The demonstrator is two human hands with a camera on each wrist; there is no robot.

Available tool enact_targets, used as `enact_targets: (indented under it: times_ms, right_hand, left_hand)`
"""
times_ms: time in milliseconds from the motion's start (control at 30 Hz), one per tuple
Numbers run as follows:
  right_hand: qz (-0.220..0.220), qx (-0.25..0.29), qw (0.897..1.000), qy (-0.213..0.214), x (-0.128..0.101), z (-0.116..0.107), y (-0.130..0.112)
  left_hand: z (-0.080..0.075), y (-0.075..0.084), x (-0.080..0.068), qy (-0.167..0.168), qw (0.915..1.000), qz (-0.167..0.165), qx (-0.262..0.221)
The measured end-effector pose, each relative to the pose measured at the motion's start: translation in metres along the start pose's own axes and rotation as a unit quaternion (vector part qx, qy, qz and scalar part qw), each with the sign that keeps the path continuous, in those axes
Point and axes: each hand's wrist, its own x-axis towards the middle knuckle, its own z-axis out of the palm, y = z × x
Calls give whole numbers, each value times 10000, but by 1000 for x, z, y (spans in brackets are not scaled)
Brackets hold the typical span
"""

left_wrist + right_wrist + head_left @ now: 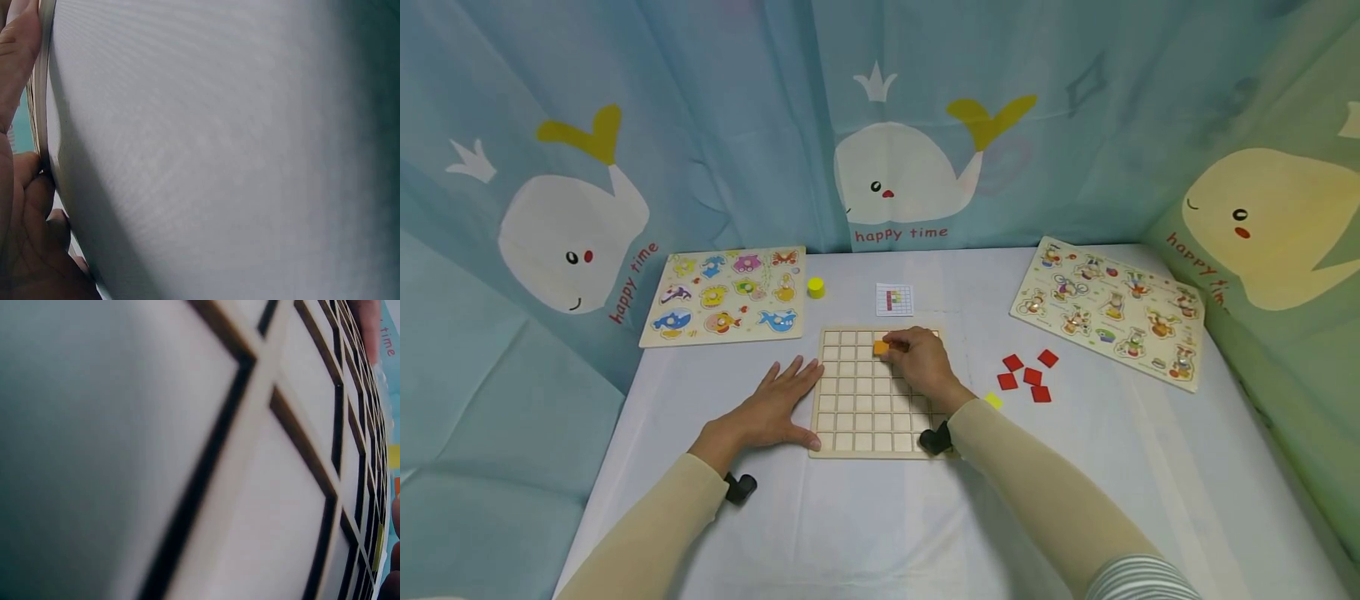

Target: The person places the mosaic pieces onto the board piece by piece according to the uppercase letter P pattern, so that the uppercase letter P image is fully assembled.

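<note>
My right hand (919, 360) pinches an orange square tile (881, 348) between thumb and fingertips, over the top rows of a wooden grid board (846, 403). In the right wrist view, the orange tile (397, 485) shows at the right edge above the fingertips, and a yellow-green piece (379, 547) lies within the grid. My left hand (772, 408) lies with fingers spread along the board's left side, its index fingertip and thumb at the edge. The left wrist view shows that hand's fingers (34, 219) beside the board's side edge (42, 81).
Right of the board lie several red square tiles (1032, 377) and a yellow tile (993, 401). Behind it are a small printed grid card (894, 300) and a yellow cylinder (816, 288). Picture-puzzle boards stand at back left (727, 297) and back right (1108, 312), before whale-print curtains (737, 167).
</note>
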Motion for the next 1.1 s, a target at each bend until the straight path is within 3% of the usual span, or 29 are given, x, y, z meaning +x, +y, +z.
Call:
enact_targets:
  times_ms: [400, 1100]
  right_hand:
    - [-147, -115, 9998, 44, 1, 0, 3]
    - [-32, -195, 9998, -67, 2, 0, 0]
  left_hand:
    - [0, 1, -1, -4, 10000, -17, -21]
    - [0, 1, -1, -20, 10000, -28, -6]
